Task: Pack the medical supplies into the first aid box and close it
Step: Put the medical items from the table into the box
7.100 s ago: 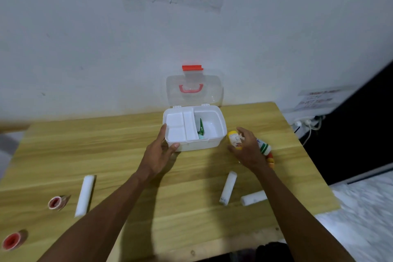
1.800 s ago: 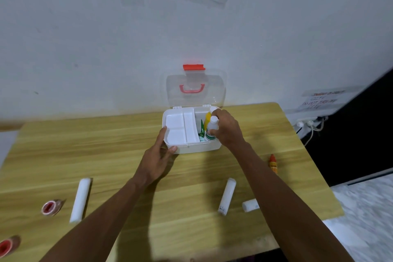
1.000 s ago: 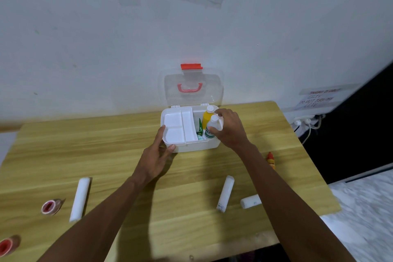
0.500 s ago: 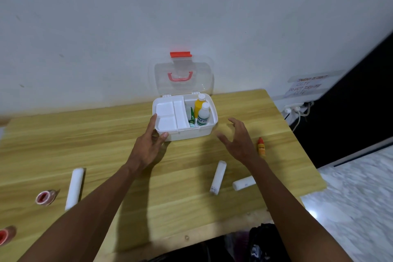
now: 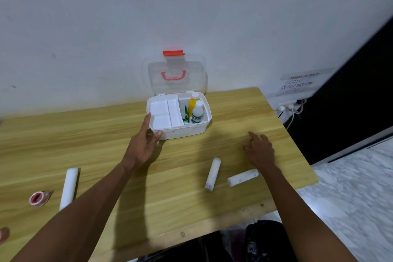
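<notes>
The white first aid box point(image 5: 198, 128) stands open at the back of the wooden table point(image 5: 89, 132), its clear lid point(image 5: 192, 78) with red handle upright against the wall. Inside its right compartment stand a yellow bottle point(image 5: 193, 103), a white bottle point(image 5: 197, 112) and a green tube point(image 5: 186, 115). My left hand point(image 5: 143, 144) grips the box's front left corner. My right hand point(image 5: 259, 150) rests palm down on the table right of the box, fingers curled; anything under it is hidden. Two white bandage rolls point(image 5: 213, 173) point(image 5: 242, 177) lie just in front of that hand.
A third white roll point(image 5: 69, 187) and a red tape roll point(image 5: 38, 198) lie at the table's left front; another red roll point(image 5: 3, 235) shows at the left edge. A power strip with cables point(image 5: 289, 105) hangs beyond the table's right edge.
My right hand let go of the white bottle in the box, drew back to the right and came down where the small red bottle lay; that bottle is out of sight now. The left hand stayed.
</notes>
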